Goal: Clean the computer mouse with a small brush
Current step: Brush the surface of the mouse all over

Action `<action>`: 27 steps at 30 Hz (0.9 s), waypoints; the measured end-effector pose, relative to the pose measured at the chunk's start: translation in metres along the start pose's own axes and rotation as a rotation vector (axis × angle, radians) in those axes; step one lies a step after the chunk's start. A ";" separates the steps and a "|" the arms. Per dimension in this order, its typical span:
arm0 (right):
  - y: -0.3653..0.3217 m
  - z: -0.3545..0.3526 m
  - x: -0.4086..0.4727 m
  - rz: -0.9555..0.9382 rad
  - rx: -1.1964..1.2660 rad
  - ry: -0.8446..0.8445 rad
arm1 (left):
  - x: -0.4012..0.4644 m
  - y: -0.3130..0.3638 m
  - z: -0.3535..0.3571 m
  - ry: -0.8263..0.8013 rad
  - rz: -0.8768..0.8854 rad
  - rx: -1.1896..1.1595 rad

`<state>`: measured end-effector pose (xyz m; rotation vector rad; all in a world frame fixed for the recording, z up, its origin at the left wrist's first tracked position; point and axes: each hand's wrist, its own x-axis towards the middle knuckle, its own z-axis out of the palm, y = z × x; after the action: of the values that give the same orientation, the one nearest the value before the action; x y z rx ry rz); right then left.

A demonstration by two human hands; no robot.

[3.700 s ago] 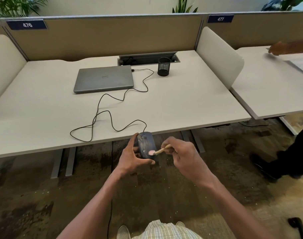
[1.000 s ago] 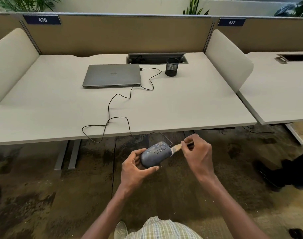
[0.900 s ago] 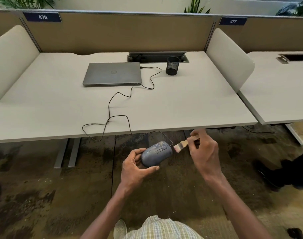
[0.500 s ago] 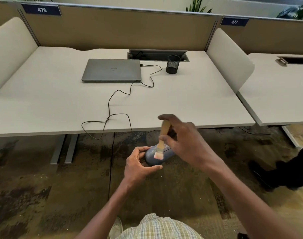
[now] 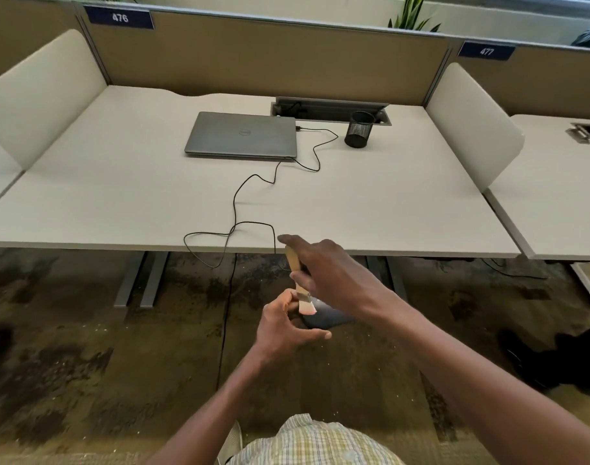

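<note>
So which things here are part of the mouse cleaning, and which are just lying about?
In use:
- computer mouse, held by the left hand below the desk edge
- small brush, gripped by the right hand, bristles on the mouse
- mouse cable

Lying about:
- closed laptop
- mesh pen cup
- desk

Ahead of me, the dark blue plate (image 5: pixel 119 17) on the top edge of the brown partition (image 5: pixel 270 62) behind my desk reads "476" in white digits. A second plate (image 5: pixel 486 51) of the same kind, further right on the partition behind the neighbouring desk, reads "477". The closed grey laptop (image 5: pixel 241 135) carries a small round emblem (image 5: pixel 245 132) in the middle of its lid, too small for me to read any letters in it.
</note>
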<state>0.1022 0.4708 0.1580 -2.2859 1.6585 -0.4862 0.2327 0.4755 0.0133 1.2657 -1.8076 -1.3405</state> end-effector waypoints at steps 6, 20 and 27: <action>0.004 0.004 0.002 0.058 0.072 0.015 | -0.001 -0.006 0.003 -0.005 -0.013 0.083; 0.015 0.009 0.011 0.124 0.119 0.008 | 0.001 -0.004 0.002 -0.008 -0.063 0.042; 0.025 0.007 0.017 0.134 0.035 0.081 | 0.000 -0.005 0.000 -0.024 -0.057 -0.039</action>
<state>0.0887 0.4475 0.1439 -2.1393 1.8124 -0.5783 0.2346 0.4749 0.0088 1.2939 -1.7652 -1.4208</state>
